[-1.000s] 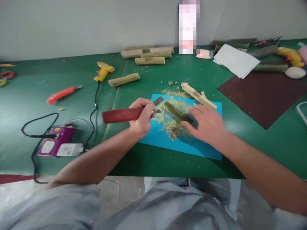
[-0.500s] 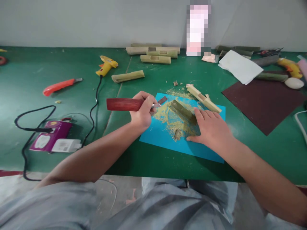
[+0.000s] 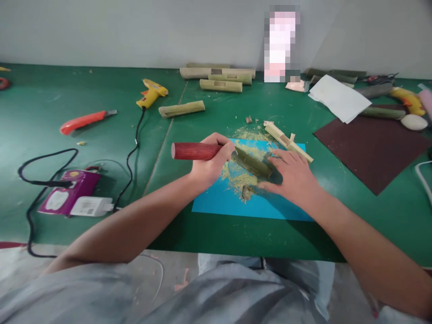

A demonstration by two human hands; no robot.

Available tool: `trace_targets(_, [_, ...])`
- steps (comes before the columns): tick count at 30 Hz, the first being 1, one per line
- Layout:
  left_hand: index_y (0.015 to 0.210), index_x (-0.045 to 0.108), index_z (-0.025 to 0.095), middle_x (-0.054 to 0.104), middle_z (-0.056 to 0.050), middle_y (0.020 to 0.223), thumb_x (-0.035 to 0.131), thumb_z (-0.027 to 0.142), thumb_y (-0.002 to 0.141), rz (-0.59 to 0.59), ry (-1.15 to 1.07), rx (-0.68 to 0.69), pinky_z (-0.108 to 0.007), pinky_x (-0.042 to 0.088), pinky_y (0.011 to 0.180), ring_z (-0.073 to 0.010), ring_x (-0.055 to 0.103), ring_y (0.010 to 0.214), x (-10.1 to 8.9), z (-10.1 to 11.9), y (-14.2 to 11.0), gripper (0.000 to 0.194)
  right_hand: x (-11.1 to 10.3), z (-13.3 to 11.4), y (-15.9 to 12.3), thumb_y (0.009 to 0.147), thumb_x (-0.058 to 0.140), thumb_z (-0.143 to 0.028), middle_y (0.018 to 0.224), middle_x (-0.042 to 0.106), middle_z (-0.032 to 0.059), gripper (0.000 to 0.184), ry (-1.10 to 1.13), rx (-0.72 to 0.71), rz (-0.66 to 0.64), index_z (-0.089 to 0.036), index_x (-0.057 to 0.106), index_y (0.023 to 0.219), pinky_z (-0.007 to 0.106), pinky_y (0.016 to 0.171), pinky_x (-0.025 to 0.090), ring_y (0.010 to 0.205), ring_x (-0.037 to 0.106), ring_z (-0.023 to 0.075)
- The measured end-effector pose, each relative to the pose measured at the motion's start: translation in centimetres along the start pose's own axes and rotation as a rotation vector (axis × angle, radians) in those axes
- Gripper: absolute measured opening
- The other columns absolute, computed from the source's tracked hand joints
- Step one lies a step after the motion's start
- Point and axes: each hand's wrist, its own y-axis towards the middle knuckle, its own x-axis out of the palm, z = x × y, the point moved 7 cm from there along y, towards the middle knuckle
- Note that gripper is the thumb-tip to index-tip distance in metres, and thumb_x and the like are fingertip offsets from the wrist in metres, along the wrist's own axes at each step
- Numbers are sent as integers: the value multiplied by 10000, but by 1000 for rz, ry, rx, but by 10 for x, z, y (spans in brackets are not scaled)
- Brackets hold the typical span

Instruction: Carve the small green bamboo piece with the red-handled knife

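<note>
My left hand [image 3: 212,162] is closed around the red wooden handle [image 3: 189,151] of a carving knife. Its short metal blade is at the near end of a green bamboo tube [image 3: 253,163], partly hidden by my fingers. The tube lies slanted on a blue sheet [image 3: 216,198] strewn with bamboo shavings [image 3: 241,180]. My right hand [image 3: 295,177] is spread open at the tube's other end, thumb and fingers apart on either side of it; whether it touches the tube I cannot tell. A pale notched bamboo piece [image 3: 286,140] lies just beyond my right fingers.
Several bamboo tubes [image 3: 221,86] lie at the back by the wall. A yellow glue gun [image 3: 150,94], a red utility knife [image 3: 84,121] and a purple power strip [image 3: 81,182] with cords are on the left. On the right are a brown sheet [image 3: 367,153] and white paper [image 3: 339,96].
My left hand has moved right with the carving knife, towards the bamboo tube. The blue sheet has turned slightly. My right fingers have eased off the tube's end.
</note>
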Motion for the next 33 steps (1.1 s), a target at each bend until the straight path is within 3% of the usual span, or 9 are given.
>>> trace_targets(4, [746,651,195,621,26,621,688,332,898,-17,46,2,-244,429,535,-93,548,548,1,3,0,207,-8,-2,4,1011,650,-480,1254,749,138,341,18,-24,75,-165,773,1057,471,967,470,1137,669,325])
trace_targets(9, [758,667,200,643,13,663,675,341,894,-22,142,13,-275,467,610,-119,589,639,4,5,0,196,-14,-20,3,941,713,-285,1158,776,100,116,66,-88,118,-183,747,984,417,890,454,1047,682,285])
trace_targets(12, [761,674,203,688,6,709,679,329,884,-63,175,40,-292,504,660,-129,625,679,7,7,-1,176,-15,-27,3,907,749,-314,1034,776,86,151,101,-67,70,-186,725,984,398,843,443,984,683,274])
trace_targets(18, [827,717,225,748,-1,810,695,383,920,-164,225,69,-323,542,784,-141,668,764,11,14,-10,184,-3,-28,12,896,748,-335,930,747,74,157,113,115,-248,-192,738,962,391,791,441,932,681,279])
trace_targets(20, [843,724,234,756,0,806,691,392,925,-188,244,72,-329,539,779,-143,666,760,13,18,-13,181,-1,-31,16,921,715,-356,892,729,84,174,59,123,-299,-186,736,890,392,761,429,901,671,281])
trace_targets(25, [798,712,240,772,-8,780,683,365,899,-215,264,81,-324,559,735,-165,682,762,15,27,-14,163,-4,-46,25,949,661,-338,897,706,98,197,-17,35,-180,-165,741,901,389,771,416,909,649,274])
trace_targets(33, [740,724,244,741,3,699,689,403,896,-215,381,61,-329,541,712,-156,652,669,13,20,-7,226,6,-49,23,960,656,-378,860,673,83,226,7,-52,-26,-184,715,860,360,731,391,850,593,241])
